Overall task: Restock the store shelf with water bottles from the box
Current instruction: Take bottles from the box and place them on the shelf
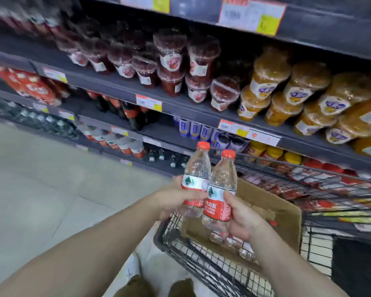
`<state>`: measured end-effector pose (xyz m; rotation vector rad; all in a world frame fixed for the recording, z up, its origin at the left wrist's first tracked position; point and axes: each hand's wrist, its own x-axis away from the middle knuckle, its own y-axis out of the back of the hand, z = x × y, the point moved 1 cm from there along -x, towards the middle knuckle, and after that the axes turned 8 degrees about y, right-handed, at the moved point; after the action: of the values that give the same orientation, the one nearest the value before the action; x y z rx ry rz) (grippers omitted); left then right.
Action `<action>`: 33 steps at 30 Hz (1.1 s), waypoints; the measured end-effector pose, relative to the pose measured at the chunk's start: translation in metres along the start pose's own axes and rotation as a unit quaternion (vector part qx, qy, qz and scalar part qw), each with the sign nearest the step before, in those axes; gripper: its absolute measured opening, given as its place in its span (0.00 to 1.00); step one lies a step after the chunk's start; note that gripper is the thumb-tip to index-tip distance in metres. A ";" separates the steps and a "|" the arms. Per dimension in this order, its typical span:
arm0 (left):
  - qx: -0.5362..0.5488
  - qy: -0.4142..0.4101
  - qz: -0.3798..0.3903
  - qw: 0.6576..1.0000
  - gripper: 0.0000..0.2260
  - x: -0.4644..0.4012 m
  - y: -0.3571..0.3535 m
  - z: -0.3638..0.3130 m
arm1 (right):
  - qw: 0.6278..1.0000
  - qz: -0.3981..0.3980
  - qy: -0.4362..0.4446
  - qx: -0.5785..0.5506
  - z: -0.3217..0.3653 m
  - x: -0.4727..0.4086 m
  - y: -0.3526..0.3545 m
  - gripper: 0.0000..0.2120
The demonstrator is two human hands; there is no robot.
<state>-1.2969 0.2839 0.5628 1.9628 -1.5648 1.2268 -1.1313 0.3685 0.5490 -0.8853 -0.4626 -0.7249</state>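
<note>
Much of the store shelf [120,86] is smeared by blur; its upper left rows are only dark reddish shapes, and I cannot read any price tag. The cardboard box [272,202] sits in the wire cart [201,260] below my hands, and my right forearm and the bottles cover most of its opening, so I cannot tell how many bottles lie inside. Only a few clear plastic shapes show at the box's near edge.

My left hand [174,198] is curled round the left water bottle [196,179], above the box's near left corner; my fingers wrap its red label from the left and are mostly hidden behind it. My right hand [242,217] grips the right water bottle [221,189], thumb pressed on the front of the label, the other fingers hidden behind. Both bottles stand nearly upright over the box, red caps up, touching side by side. Beyond the box, the shelf holds orange tubs [304,91] and red tubs [171,61].
</note>
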 end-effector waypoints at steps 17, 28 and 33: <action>0.054 -0.191 -0.157 0.967 0.08 0.215 0.335 -0.047 | 0.963 0.154 0.134 0.175 -0.037 -0.124 -0.406 0.27; 0.123 -0.248 -0.202 0.939 0.08 0.267 0.496 -0.061 | 0.939 0.256 0.071 0.219 -0.067 -0.220 -0.560 0.25; 0.138 -0.235 -0.219 0.937 0.08 0.240 0.552 -0.081 | 0.926 0.257 0.068 0.266 -0.062 -0.278 -0.592 0.24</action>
<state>-1.8300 0.0114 0.6669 2.7564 -1.0673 0.8653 -1.7489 0.1706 0.6510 -0.4052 -0.2611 -0.1522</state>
